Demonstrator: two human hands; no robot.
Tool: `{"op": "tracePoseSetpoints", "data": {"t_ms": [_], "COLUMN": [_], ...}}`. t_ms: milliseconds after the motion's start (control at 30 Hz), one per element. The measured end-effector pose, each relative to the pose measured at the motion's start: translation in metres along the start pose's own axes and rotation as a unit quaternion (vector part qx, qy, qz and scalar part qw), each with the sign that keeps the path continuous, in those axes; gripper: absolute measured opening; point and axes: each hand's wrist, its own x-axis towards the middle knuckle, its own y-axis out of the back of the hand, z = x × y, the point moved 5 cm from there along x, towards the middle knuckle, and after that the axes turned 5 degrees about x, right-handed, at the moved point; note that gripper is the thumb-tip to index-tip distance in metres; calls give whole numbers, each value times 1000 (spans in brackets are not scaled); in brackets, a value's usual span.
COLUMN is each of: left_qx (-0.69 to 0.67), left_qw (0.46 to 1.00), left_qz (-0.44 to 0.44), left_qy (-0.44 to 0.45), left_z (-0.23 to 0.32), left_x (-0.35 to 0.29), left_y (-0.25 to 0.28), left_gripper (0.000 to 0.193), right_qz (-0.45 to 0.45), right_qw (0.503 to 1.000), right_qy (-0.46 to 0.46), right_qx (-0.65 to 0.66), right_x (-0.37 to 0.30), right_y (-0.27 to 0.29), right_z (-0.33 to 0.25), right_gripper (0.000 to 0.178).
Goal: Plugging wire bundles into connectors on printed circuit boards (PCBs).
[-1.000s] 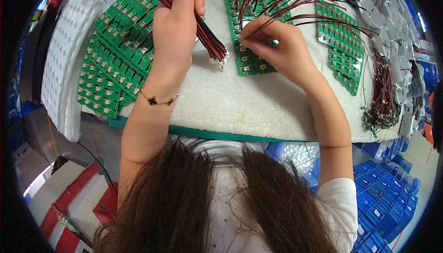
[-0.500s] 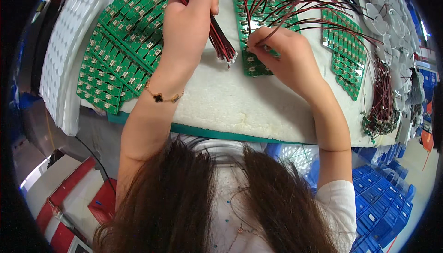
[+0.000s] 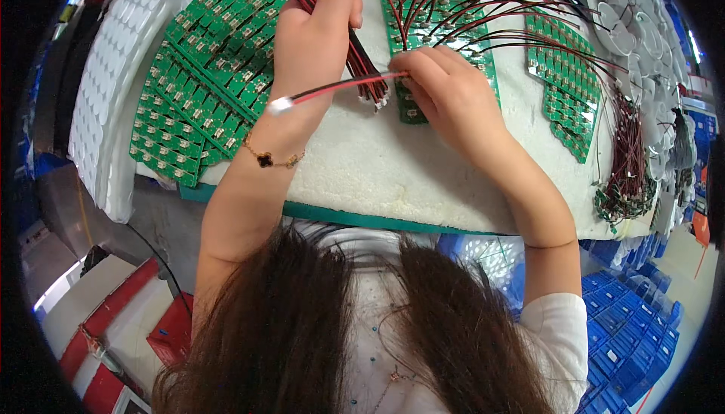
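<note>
My left hand (image 3: 313, 51) is closed round a bundle of red-and-black wires (image 3: 368, 74). White plugs at the bundle's lower end point down over the white work surface. Between its thumb and fingers, my right hand (image 3: 457, 97) pinches a red-and-black wire lead (image 3: 343, 84). This lead stretches left across the bundle, and its white plug (image 3: 281, 105) hangs above my left wrist. Behind my right hand lies a green circuit board panel (image 3: 411, 112) with several wires rising from it and arching right. My right fingertips are partly hidden.
More green circuit board panels (image 3: 185, 104) overlap on the left, beside a stack of white dotted sheets (image 3: 106, 104). At the right are another green panel (image 3: 566, 89), a heap of wired parts (image 3: 627, 165) and white round pieces (image 3: 642, 44). Blue crates (image 3: 627, 331) stand below the table.
My right hand has shifted slightly left and away from the panel. The lead's white plug, blurred at the upper right before, has swung over to the left. My left hand still grips the bundle.
</note>
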Motion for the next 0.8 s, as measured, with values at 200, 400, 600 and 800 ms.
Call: {"op": "tracePoseSetpoints", "data": {"t_ms": [200, 400, 600, 800], "left_qx": [9, -47, -141, -106], "left_qw": [1000, 998, 986, 994], "left_qz": [11, -28, -50, 17], "left_qy": [11, -18, -72, -4], "left_z": [2, -8, -6, 0], "left_x": [-4, 14, 18, -3], "left_y": [1, 1, -10, -9], "left_gripper": [50, 45, 39, 48], "right_qz": [50, 34, 18, -100], "right_qw": [998, 985, 974, 747], "right_qy": [-20, -102, -94, -320], "right_qx": [-19, 136, 207, 574], "right_x": [-2, 0, -1, -7], "right_y": [4, 13, 5, 6], "right_z": [4, 6, -2, 6], "right_gripper": [21, 20, 9, 12]}}
